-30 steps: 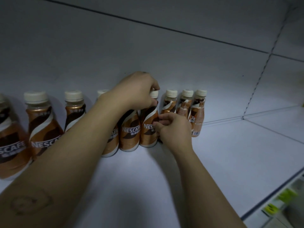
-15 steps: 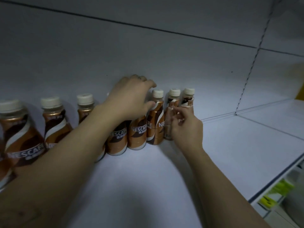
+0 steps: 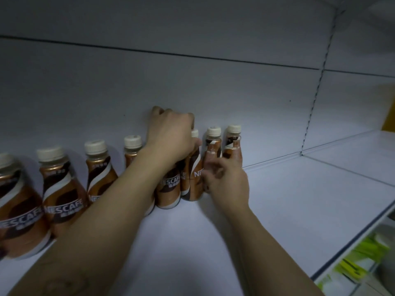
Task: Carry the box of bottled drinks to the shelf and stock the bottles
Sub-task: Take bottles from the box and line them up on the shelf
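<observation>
A row of bottles [image 3: 62, 189] stands upright along the far wall of the white shelf [image 3: 299, 199], running left to middle. My left hand [image 3: 171, 137] closes over one bottle's top. My right hand [image 3: 226, 182], fingers loosely curled, touches the bodies of the rightmost bottles. Brown, glossy labels read NESCAFE; caps are cream, ribbed.

A shop is indicated. A white metal shelf [image 3: 277, 199] with a slotted upright [image 3: 318, 86] at two o'clock is stocked with a row of identical branded coffee bottles [image 3: 62, 193]; green price tags [image 3: 363, 259] are seen at five o'clock.
</observation>
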`<action>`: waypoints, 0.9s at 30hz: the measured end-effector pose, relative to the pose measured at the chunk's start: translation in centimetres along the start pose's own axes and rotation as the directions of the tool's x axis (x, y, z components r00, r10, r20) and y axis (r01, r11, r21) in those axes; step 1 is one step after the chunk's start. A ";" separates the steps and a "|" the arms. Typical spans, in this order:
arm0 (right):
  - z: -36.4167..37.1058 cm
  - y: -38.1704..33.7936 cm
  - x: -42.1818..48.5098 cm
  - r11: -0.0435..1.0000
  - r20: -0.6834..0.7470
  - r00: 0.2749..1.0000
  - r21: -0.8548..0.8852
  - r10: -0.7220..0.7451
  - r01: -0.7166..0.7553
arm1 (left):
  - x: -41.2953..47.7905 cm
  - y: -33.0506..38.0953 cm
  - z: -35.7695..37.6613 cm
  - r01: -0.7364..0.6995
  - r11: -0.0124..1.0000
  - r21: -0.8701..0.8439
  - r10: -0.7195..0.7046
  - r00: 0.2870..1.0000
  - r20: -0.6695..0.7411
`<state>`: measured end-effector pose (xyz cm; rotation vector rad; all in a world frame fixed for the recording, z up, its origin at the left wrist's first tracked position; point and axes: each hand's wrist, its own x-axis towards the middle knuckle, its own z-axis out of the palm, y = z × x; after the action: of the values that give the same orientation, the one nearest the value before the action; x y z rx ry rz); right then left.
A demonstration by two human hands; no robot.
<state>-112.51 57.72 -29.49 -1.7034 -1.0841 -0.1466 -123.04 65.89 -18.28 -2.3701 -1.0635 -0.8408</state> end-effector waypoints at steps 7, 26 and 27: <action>-0.7 1.1 1.4 0.999 0.024 0.998 0.003 0.050 -0.050 | 0.3 -1.0 0.0 -0.046 0.988 -0.147 0.047 0.999 -0.001; 0.0 1.4 1.2 0.993 -0.033 0.993 0.029 0.111 -0.110 | 0.0 -1.1 -0.3 -0.033 0.986 -0.164 0.033 0.999 -0.001; 0.0 1.4 1.2 0.993 -0.031 0.992 0.023 0.118 -0.118 | 0.1 -1.2 -0.3 -0.029 0.983 -0.181 0.030 1.000 0.006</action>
<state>-110.87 58.41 -29.80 -1.7355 -0.9553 -0.0872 -124.02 66.47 -17.83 -2.5337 -0.9901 -0.9541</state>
